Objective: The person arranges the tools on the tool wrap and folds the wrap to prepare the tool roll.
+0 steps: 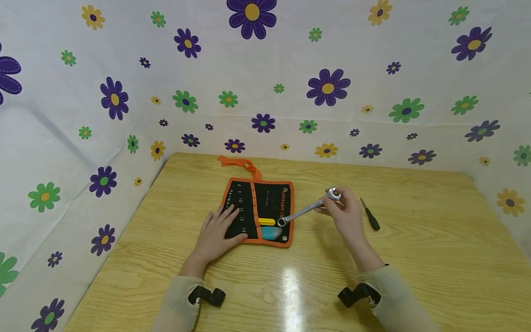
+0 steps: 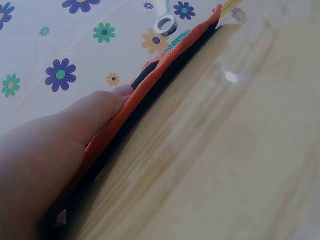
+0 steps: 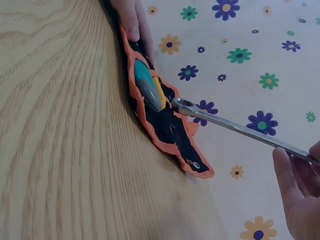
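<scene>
A black tool pouch (image 1: 271,196) with orange edging lies flat on the table, its pockets numbered. A teal-handled tool (image 1: 271,233) and a yellow-handled tool (image 1: 267,222) stick out of its pockets. My left hand (image 1: 217,235) rests spread on the pouch's left part, its thumb along the near edge, as the left wrist view also shows. My right hand (image 1: 344,212) pinches a silver combination wrench (image 1: 304,210) near its open end. The wrench's ring end hangs over the pouch beside the yellow handle; in the right wrist view the ring (image 3: 184,105) is close to the pocket edge.
A small black-handled screwdriver (image 1: 372,219) lies on the table right of my right hand. An orange tie strap (image 1: 240,162) trails from the pouch's far edge. The wooden table (image 1: 435,230) meets a flower-patterned cloth (image 1: 282,60) at the back and left.
</scene>
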`<state>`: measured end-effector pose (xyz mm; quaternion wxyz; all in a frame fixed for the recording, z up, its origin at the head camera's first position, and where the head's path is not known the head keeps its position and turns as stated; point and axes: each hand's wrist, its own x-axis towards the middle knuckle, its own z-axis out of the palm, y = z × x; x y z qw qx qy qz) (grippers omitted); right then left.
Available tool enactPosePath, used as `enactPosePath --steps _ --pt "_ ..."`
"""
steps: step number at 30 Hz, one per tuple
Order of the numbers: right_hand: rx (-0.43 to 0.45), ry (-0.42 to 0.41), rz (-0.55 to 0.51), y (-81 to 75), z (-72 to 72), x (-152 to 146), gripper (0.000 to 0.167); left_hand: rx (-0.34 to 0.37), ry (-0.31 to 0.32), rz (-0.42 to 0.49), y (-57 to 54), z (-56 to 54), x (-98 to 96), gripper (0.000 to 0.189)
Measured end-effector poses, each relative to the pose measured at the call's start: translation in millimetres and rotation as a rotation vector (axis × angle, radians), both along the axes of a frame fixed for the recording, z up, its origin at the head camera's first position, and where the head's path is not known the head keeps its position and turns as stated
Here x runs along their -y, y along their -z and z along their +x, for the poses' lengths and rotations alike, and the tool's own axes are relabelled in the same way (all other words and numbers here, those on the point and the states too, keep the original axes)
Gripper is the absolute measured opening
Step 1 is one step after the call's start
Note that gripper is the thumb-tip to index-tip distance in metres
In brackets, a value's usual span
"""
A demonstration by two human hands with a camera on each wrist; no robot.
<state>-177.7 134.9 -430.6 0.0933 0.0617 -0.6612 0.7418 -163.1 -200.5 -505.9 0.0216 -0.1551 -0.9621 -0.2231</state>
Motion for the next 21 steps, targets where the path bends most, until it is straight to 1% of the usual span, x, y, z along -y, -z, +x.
enactPosePath --steps 4,7,10,16,21 --pt "0.093 -0.006 -0.06 2.1 -4.7 6 0.012 -0.001 -0.002 0.0 -1.2 0.6 -0.3 0.084" --pt "0.172 -0.017 -0.132 4.3 -8.4 12 0.009 -0.001 -0.003 0.0 -1.2 0.7 -0.4 0.084" --pt "0.23 -0.015 -0.182 7.8 -12.2 18 0.005 0.0 -0.004 0.0 -0.2 0.4 -0.2 0.084" --pt "0.304 0.018 -0.238 16.1 -19.6 31 0.004 -0.001 -0.006 -0.003 0.9 -0.4 -0.1 0.084" --pt "0.352 0.008 -0.263 22.9 -23.4 38 0.005 0.011 -0.007 -0.002 -1.1 0.1 -0.1 0.084"
